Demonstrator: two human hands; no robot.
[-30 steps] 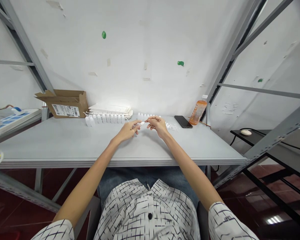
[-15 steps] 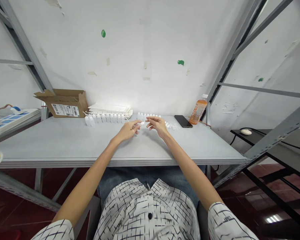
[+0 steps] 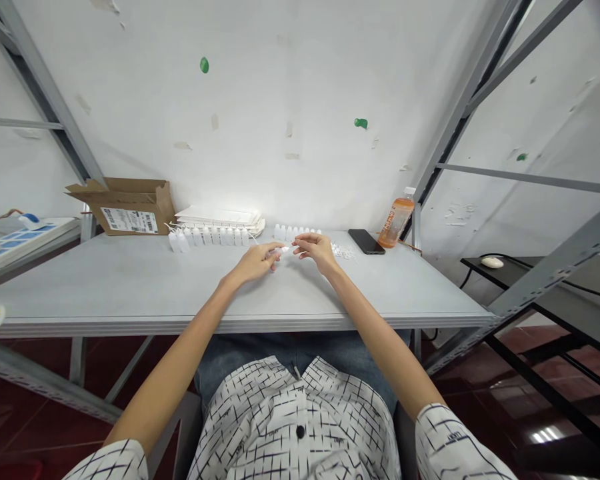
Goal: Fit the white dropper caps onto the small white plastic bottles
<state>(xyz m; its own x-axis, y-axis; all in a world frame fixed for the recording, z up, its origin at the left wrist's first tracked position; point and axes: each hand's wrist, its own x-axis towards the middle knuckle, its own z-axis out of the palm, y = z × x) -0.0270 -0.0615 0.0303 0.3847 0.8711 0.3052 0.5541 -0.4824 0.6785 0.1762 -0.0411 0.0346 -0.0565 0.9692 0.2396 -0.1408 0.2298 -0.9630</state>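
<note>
Above the middle of the table, my left hand [image 3: 258,261] is closed round a small white bottle [image 3: 285,249], held on its side with its narrow end toward the right. Most of its body is hidden by my fingers. My right hand [image 3: 318,251] faces it with thumb and fingertips pinched close to that end; what they grip is too small to make out. Behind my right hand stands a row of small white bottles [image 3: 281,232]. Just right of it lies a scatter of tiny white pieces [image 3: 343,251].
Left of my hands is a longer row of white bottles with thin loops [image 3: 213,237], before a stack of white sheets [image 3: 220,217]. An open cardboard box [image 3: 130,217] stands farther left. A black phone [image 3: 366,242] and an orange drink bottle [image 3: 397,220] are at the right.
Both hands stay in nearly the same place. My right fingertips have shifted slightly near the bottle's end. The whole view has moved a little.
</note>
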